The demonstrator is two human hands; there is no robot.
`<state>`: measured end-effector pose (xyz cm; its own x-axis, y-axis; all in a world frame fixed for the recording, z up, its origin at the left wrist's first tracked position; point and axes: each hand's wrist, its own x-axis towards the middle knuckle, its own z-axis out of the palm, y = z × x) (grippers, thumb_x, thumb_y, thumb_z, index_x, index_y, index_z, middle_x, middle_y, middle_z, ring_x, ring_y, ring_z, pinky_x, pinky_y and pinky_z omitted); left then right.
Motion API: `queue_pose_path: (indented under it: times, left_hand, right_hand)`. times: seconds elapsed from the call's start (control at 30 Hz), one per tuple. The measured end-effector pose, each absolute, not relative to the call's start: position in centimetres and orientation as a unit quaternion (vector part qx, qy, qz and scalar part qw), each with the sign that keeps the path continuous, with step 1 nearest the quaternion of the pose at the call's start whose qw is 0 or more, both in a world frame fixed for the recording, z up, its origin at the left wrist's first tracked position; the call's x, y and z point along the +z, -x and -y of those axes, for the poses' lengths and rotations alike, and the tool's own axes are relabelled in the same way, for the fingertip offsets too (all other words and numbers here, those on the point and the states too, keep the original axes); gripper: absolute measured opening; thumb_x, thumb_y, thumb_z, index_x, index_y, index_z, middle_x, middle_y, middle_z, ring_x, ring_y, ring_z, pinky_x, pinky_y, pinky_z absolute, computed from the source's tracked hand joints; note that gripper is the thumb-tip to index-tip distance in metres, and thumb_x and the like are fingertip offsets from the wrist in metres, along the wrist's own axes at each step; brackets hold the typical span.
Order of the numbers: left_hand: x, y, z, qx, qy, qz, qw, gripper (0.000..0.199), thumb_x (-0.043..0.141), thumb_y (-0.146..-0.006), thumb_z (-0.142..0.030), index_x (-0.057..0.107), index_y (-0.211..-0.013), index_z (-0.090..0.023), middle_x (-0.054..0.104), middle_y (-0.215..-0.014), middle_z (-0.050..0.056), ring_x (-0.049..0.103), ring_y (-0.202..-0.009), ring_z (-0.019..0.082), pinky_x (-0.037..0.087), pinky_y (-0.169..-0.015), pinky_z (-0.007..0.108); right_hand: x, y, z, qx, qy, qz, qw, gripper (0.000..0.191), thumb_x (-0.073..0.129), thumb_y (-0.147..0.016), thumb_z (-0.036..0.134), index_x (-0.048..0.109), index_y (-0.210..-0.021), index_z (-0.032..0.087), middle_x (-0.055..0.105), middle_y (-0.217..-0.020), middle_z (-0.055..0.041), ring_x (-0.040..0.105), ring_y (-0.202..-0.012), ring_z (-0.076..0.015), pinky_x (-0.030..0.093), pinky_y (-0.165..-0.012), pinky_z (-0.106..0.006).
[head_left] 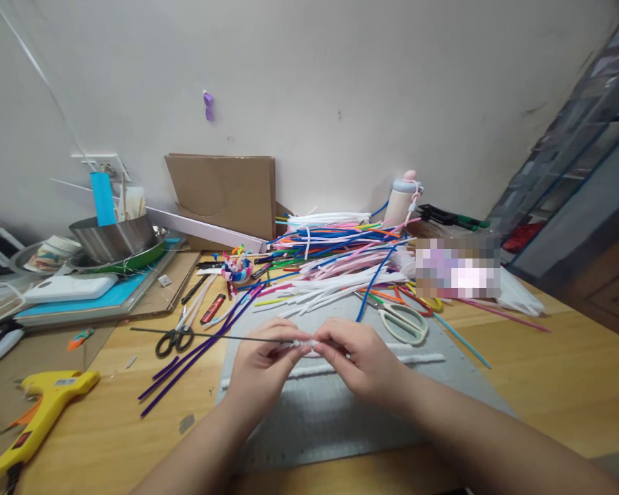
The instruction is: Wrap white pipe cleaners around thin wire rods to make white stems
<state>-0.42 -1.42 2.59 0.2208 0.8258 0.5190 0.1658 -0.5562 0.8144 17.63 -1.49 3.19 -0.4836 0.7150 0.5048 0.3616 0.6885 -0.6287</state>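
Observation:
My left hand [262,363] pinches a thin dark rod [211,335], whose free end sticks out to the left above the table. At the rod's right end sits a white fuzzy piece [305,342], which looks like pipe cleaner wound around it. The fingertips of my right hand [361,357] close on this white piece, almost touching my left fingertips. Part of the white piece is hidden by the fingers. Below the hands, white pipe cleaners [427,357] lie across the grey cutting mat [335,419].
Behind the hands lies a pile of coloured pipe cleaners [335,240]. Light-handled scissors [405,323] are at right, black scissors [174,341] and purple pipe cleaners [183,371] at left. A yellow glue gun [49,405] lies front left. A bottle [399,203] stands at the wall.

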Motion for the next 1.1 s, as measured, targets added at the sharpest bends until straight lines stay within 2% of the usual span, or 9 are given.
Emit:
queue_pose_path:
  times: [0.2,0.43,0.53,0.6,0.7,0.8,0.87,1.03,1.1]
  left_hand:
    - [2.76,0.05,2.1,0.529,-0.669,-0.398,0.338,0.003,0.067,-0.074,-0.017,0.066,-0.071,-0.017,0.063,-0.069,0.001,0.058,-0.069,0.013,0.045,-0.062,0.021]
    - [2.77,-0.3,2.23,0.543,-0.588,-0.418,0.43,0.005,0.067,-0.073,-0.02,0.065,-0.069,-0.017,0.063,-0.07,0.001,0.058,-0.068,0.013,0.046,-0.062,0.021]
    - [2.87,-0.16,2.05,0.534,-0.598,-0.415,0.43,0.004,0.068,-0.072,-0.02,0.067,-0.074,-0.017,0.063,-0.075,0.002,0.058,-0.071,0.013,0.045,-0.062,0.021]
    - [2.85,0.0,1.93,0.544,-0.585,-0.423,0.427,0.01,0.069,-0.071,-0.021,0.068,-0.081,-0.018,0.063,-0.077,0.002,0.057,-0.068,0.012,0.045,-0.059,0.02]
    - [2.73,0.2,1.85,0.572,-0.562,-0.426,0.418,0.009,0.069,-0.071,-0.021,0.067,-0.08,-0.019,0.064,-0.075,0.001,0.055,-0.061,0.01,0.043,-0.054,0.02]
    - [2.65,0.34,1.87,0.578,-0.583,-0.409,0.399,0.002,0.068,-0.072,-0.019,0.068,-0.074,-0.019,0.064,-0.074,0.001,0.056,-0.063,0.011,0.044,-0.054,0.02]
    - [2.66,0.43,1.88,0.574,-0.606,-0.399,0.38,0.002,0.066,-0.074,-0.018,0.068,-0.075,-0.019,0.064,-0.075,0.001,0.058,-0.067,0.013,0.046,-0.058,0.022]
    - [3.0,0.57,1.79,0.559,-0.678,-0.371,0.299,0.005,0.065,-0.076,-0.014,0.067,-0.077,-0.019,0.066,-0.079,0.003,0.061,-0.08,0.016,0.047,-0.076,0.029]
    - [3.21,0.53,1.79,0.551,-0.694,-0.372,0.275,0.005,0.066,-0.075,-0.014,0.066,-0.076,-0.018,0.066,-0.079,0.003,0.061,-0.08,0.017,0.047,-0.077,0.03]
  right_hand:
    - [2.53,-17.45,1.49,0.197,0.342,0.835,0.383,0.014,0.047,-0.09,0.022,0.053,-0.078,0.017,0.051,-0.067,0.0,0.044,-0.06,-0.0116,0.032,-0.056,-0.023]
    - [2.32,-17.55,1.42,0.099,0.305,0.856,0.405,0.014,0.043,-0.09,0.014,0.05,-0.078,0.017,0.052,-0.071,-0.0027,0.047,-0.067,-0.014,0.034,-0.061,-0.026]
    - [2.28,-17.61,1.29,0.119,0.315,0.851,0.403,0.012,0.044,-0.089,0.016,0.049,-0.078,0.017,0.051,-0.07,-0.0016,0.046,-0.065,-0.0136,0.034,-0.06,-0.026]
    - [2.33,-17.66,1.22,0.134,0.329,0.843,0.403,0.011,0.046,-0.088,0.017,0.05,-0.078,0.017,0.051,-0.07,-0.0013,0.046,-0.064,-0.0132,0.034,-0.06,-0.025]
    - [2.61,-17.72,1.28,0.161,0.343,0.829,0.411,0.009,0.047,-0.088,0.019,0.053,-0.081,0.017,0.053,-0.071,-0.0013,0.047,-0.065,-0.0129,0.035,-0.06,-0.025]
    - [3.0,-17.72,1.46,0.193,0.336,0.826,0.408,0.009,0.047,-0.089,0.021,0.055,-0.091,0.017,0.056,-0.076,-0.0025,0.05,-0.069,-0.0135,0.038,-0.063,-0.025]
    - [3.12,-17.67,1.5,0.204,0.33,0.829,0.403,0.012,0.045,-0.09,0.021,0.057,-0.094,0.018,0.058,-0.079,-0.0033,0.051,-0.072,-0.014,0.039,-0.066,-0.025]
    - [2.84,-17.53,1.34,0.206,0.332,0.827,0.405,0.015,0.044,-0.091,0.023,0.057,-0.087,0.018,0.057,-0.075,-0.003,0.051,-0.07,-0.0139,0.039,-0.065,-0.026]
    - [2.72,-17.52,1.31,0.21,0.331,0.828,0.401,0.015,0.044,-0.091,0.023,0.057,-0.086,0.018,0.057,-0.076,-0.003,0.051,-0.07,-0.014,0.038,-0.065,-0.026]
